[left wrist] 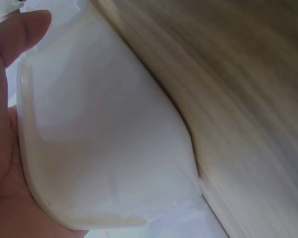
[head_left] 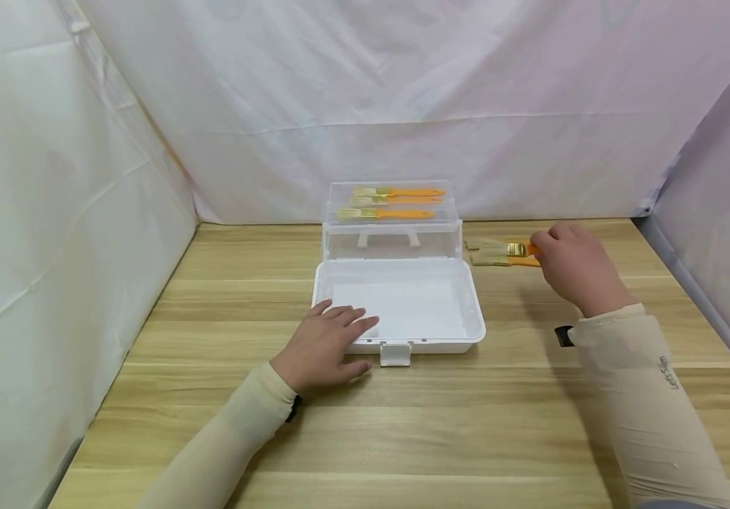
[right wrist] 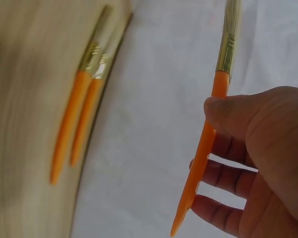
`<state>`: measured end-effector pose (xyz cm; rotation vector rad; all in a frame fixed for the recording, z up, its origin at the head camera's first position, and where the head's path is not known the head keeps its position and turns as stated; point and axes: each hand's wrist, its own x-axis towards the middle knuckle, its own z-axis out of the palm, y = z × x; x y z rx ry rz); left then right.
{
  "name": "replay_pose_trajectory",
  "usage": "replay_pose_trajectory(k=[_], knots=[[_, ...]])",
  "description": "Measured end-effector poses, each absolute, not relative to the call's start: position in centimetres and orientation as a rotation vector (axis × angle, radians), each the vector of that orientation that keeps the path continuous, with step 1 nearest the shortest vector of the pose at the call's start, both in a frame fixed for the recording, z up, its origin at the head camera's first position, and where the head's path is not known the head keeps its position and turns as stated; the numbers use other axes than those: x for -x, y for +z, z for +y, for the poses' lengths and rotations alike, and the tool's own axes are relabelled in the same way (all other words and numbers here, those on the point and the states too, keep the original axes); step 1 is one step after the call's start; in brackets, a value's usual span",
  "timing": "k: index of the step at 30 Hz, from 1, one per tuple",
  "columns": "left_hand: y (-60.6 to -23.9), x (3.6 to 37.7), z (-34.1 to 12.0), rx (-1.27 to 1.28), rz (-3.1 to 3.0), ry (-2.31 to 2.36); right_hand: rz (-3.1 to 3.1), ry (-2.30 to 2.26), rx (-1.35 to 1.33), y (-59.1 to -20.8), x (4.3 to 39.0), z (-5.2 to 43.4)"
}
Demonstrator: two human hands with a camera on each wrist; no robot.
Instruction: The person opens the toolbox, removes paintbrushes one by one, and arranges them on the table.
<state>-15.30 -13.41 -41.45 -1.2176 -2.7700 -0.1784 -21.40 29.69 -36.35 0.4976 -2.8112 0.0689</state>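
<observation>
My right hand (head_left: 577,268) pinches a paintbrush (right wrist: 207,131) by its orange handle, thumb on one side and fingers on the other. Its pale bristles point left in the head view. Two similar paintbrushes (right wrist: 72,119) lie side by side on the table below, partly covered by the hand and the held brush in the head view. The white plastic box (head_left: 479,329) stands open at the middle of the table. Over its front left corner rests my left hand (head_left: 323,346), fingers spread across the rim and thumb in front; the palm lies against the rim (left wrist: 27,148).
Three more orange-handled paintbrushes (head_left: 405,214) lie in the clear raised part (head_left: 333,205) at the box's back. A latch (head_left: 396,353) hangs at its front. White cloth (head_left: 403,92) encloses the wooden table (head_left: 434,438) at the back and sides.
</observation>
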Motion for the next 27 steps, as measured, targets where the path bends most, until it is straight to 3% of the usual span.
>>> replay_pose_trajectory(k=[10, 27], knots=[[-41.4, 15.3, -13.4, 1.214, -2.775, -0.183, -2.985, 0.072, -0.487, -40.3, 22.7, 31.1], [-41.2, 15.2, -13.3, 1.217, -2.798, -0.194, -3.161, 0.018, -0.553, -42.1, 23.3, 30.9]])
